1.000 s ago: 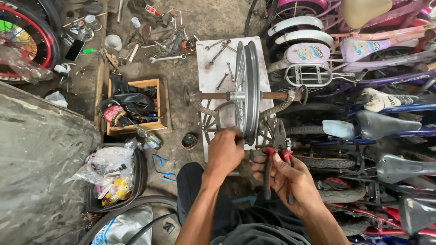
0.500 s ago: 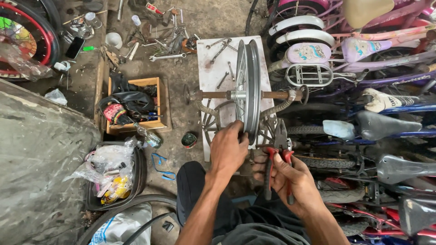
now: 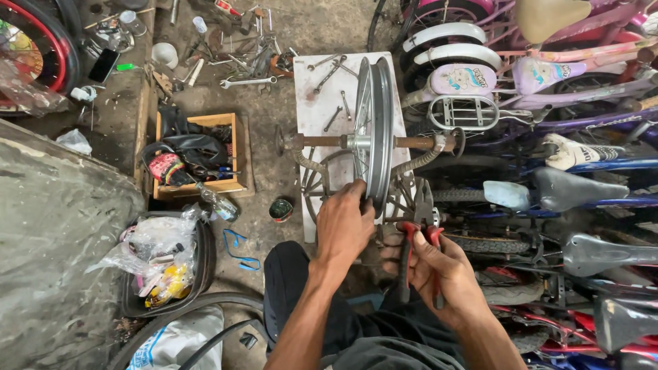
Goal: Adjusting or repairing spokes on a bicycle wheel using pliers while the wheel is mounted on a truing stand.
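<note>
- Where left hand (image 3: 343,229) meets rim (image 3: 373,130): fingers curled over the near edge of the bare metal wheel, grip clenched on it.
- Right hand (image 3: 439,270), just beside and lower: grip closed around red-handled pliers (image 3: 419,223), jaws pointing up toward the rim's lower edge, close to the spokes.
- Rim upright, edge-on to the camera, carried on a rusty axle (image 3: 329,142) running left to right across a stand, above a white board (image 3: 319,103).
- On the board, left of the rim: several loose spanners (image 3: 327,75).
- Beyond the board, on the dirty floor: scattered wrenches and small tools (image 3: 247,58).
- Left of the stand: wooden box (image 3: 229,147) stuffed with black tubes and rags; small round tin (image 3: 281,209) near its corner.
- Nearer, lower left: plastic bags (image 3: 161,250) piled in a dark tray, tyre curving below.
- Far left: grey slab (image 3: 58,247), red-rimmed wheel (image 3: 41,44) above it.
- Right side: row of children's bicycles (image 3: 548,103), pink, purple and blue, saddles (image 3: 572,185) facing in.
</note>
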